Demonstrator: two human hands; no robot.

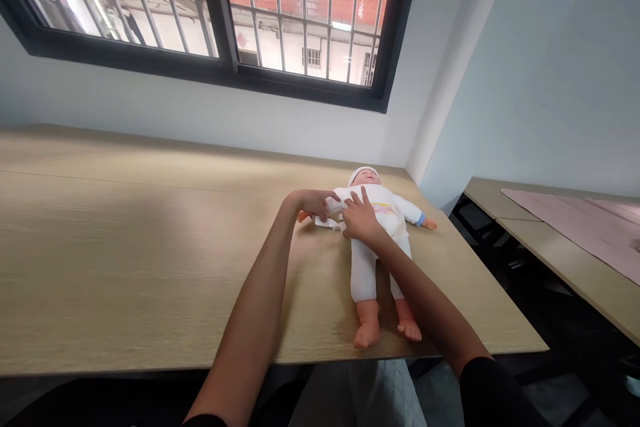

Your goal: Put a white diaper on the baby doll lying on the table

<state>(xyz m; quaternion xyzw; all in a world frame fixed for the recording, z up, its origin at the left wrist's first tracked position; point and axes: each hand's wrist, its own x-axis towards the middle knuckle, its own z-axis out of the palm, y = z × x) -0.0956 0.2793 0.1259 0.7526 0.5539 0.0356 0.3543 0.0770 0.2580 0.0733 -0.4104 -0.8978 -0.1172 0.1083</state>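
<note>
A baby doll (364, 267) in a white cap, a white long-sleeved shirt (385, 197) and white trousers lies face up, its bare feet towards me. Over the doll's outstretched arm on the left, my left hand (316, 201) is bent at the wrist, fingers curled on the white shirt cloth. My right hand (361, 219) rests at the near side of the doll's chest, thumb and a finger closing on the shirt while other fingers point up and apart. Loose white cloth hangs between the two hands; their fingertips partly hide it. The doll's other arm, with a blue cuff (421, 218), stretches right.
The doll lies near the right end of a light wooden table (150, 267). Behind it are a pale wall and a barred, dark-framed window (225, 73). Past a gap on the right stands a second table (540, 237) with a pink cloth (580, 220).
</note>
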